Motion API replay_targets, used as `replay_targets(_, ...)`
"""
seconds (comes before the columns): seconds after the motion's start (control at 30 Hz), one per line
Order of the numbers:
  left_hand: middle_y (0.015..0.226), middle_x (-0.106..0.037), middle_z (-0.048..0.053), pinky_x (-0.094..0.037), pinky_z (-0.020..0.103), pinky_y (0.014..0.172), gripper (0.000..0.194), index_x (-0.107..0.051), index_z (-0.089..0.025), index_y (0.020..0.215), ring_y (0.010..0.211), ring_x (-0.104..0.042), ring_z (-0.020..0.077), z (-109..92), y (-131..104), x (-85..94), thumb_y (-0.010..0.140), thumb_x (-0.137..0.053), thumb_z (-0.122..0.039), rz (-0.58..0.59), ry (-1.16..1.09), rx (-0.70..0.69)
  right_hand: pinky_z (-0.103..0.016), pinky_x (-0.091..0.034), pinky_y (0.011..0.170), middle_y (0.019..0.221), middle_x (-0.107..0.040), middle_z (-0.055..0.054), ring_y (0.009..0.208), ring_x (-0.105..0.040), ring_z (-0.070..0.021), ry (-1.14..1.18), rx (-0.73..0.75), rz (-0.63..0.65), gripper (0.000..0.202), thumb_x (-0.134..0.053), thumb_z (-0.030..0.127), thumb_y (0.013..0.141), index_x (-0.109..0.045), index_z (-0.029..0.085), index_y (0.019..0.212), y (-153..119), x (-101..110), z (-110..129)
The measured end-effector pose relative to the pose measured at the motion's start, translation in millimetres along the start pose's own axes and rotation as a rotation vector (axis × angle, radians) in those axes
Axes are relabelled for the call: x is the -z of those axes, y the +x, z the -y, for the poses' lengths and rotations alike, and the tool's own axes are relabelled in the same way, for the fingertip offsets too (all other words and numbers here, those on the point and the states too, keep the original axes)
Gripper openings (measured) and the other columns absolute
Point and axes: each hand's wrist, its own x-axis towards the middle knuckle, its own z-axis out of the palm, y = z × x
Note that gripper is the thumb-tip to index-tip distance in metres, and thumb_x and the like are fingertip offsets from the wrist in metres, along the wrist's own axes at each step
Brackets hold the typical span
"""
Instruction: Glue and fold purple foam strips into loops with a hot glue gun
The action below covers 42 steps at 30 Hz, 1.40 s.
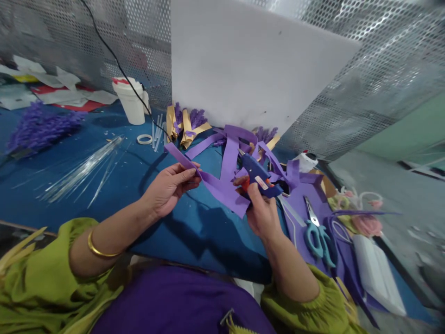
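My left hand (174,185) pinches a purple strip (222,192) between thumb and fingers, near the strip's left end. The strip stretches right, and its wide far end hangs beside my right hand (260,204). That hand is wrapped round a blue glue gun (259,176) with an orange trigger, its nozzle pointing up and left. Behind the gun lie more purple strips (231,148), looped and tangled. Small lavender bunches in brown paper (187,132) stand against the white board (250,60).
A white cup (132,102), a tape ring (144,139), glue sticks (158,134) and clear strands (83,171) are on the blue table (139,162). Purple flowers (45,125) lie far left. Teal scissors (318,236), pink flowers (368,222) and a white pack (377,273) are right.
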Motion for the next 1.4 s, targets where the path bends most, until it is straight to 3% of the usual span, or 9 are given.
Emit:
replay_targets(0.1,0.075,-0.070,0.000,-0.056,0.023,0.072,0.013,-0.074,-0.015,0.082,0.064,-0.064,0.0090,0,0,-0.8,0.071,-0.081,-0.014,-0.020,0.011,-0.025,-0.040,-0.055,0.084,0.100,-0.070,-0.008,0.099,-0.067,-0.0249,0.168,-0.097,-0.006,0.029,-0.061,0.051,0.089,-0.064,0.024,0.097,2,2,1)
replay_targets(0.23,0.075,-0.071,0.000,-0.055,0.021,0.068,0.016,-0.076,-0.016,0.083,0.066,-0.065,0.0097,3,0,0.6,0.069,-0.084,-0.018,0.023,0.029,0.002,-0.040,-0.055,0.081,0.098,-0.070,-0.004,0.088,-0.067,-0.0230,0.171,-0.165,0.049,0.025,-0.079,0.034,0.074,-0.067,0.026,0.094,1,4,-3)
replay_targets(0.4,0.086,-0.075,0.005,-0.053,0.020,0.068,0.025,-0.079,-0.017,0.094,0.079,-0.069,0.0138,8,0,4.4,0.073,-0.085,-0.029,0.080,0.167,0.033,-0.042,-0.056,0.082,0.094,-0.069,-0.003,0.090,-0.067,-0.0240,0.170,-0.121,0.027,0.023,-0.078,0.031,0.075,-0.067,0.028,0.095,-1,3,-7)
replay_targets(0.53,0.088,-0.077,0.008,-0.055,0.024,0.074,0.029,-0.080,-0.015,0.097,0.082,-0.071,0.0167,7,-1,4.6,0.072,-0.086,-0.030,0.090,0.185,0.064,-0.044,-0.055,0.090,0.106,-0.070,-0.005,0.097,-0.068,-0.0249,0.071,-0.102,0.015,0.020,-0.073,0.036,0.081,-0.066,0.025,0.095,-1,6,2)
replay_targets(0.63,0.090,-0.078,0.008,-0.056,0.025,0.077,0.029,-0.080,-0.016,0.098,0.084,-0.072,0.0172,6,-1,3.7,0.072,-0.086,-0.026,0.074,0.152,0.052,-0.042,-0.054,0.090,0.105,-0.071,-0.005,0.098,-0.068,-0.0241,-0.066,0.006,-0.049,0.016,-0.070,0.036,0.084,-0.065,0.025,0.095,-3,11,13)
replay_targets(0.73,0.089,-0.079,0.008,-0.057,0.025,0.077,0.028,-0.081,-0.016,0.097,0.084,-0.072,0.0173,6,0,2.6,0.071,-0.086,-0.026,0.056,0.147,0.029,-0.038,-0.054,0.076,0.093,-0.072,-0.003,0.087,-0.068,-0.0238,-0.250,0.116,-0.101,0.023,-0.070,0.040,0.084,-0.063,0.027,0.101,-7,16,21)
replay_targets(0.97,0.100,-0.079,0.008,-0.057,0.024,0.077,0.023,-0.081,-0.017,0.096,0.085,-0.072,0.0161,8,-1,2.0,0.076,-0.083,-0.028,0.052,0.201,-0.056,-0.041,-0.049,0.082,0.083,-0.071,-0.004,0.082,-0.068,-0.0245,-0.580,0.611,0.207,0.023,-0.067,0.046,0.088,-0.058,0.025,0.089,0,21,22)
replay_targets(1.2,0.093,-0.080,0.009,-0.057,0.025,0.078,0.024,-0.081,-0.016,0.097,0.086,-0.073,0.0190,6,-5,0.5,0.076,-0.082,-0.028,0.061,0.220,-0.042,-0.041,-0.043,0.093,0.084,-0.071,-0.003,0.078,-0.065,-0.0209,-0.764,0.663,0.284,0.026,-0.070,0.046,0.087,-0.057,0.024,0.087,-3,16,17)
replay_targets(1.4,0.097,-0.079,0.009,-0.057,0.024,0.077,0.025,-0.081,-0.016,0.099,0.086,-0.073,0.0184,6,-8,0.4,0.078,-0.081,-0.030,0.087,0.239,-0.027,-0.040,-0.042,0.092,0.075,-0.069,-0.001,0.069,-0.061,-0.0176,-0.810,0.673,0.287,0.029,-0.066,0.047,0.090,-0.054,0.023,0.079,-6,12,19)
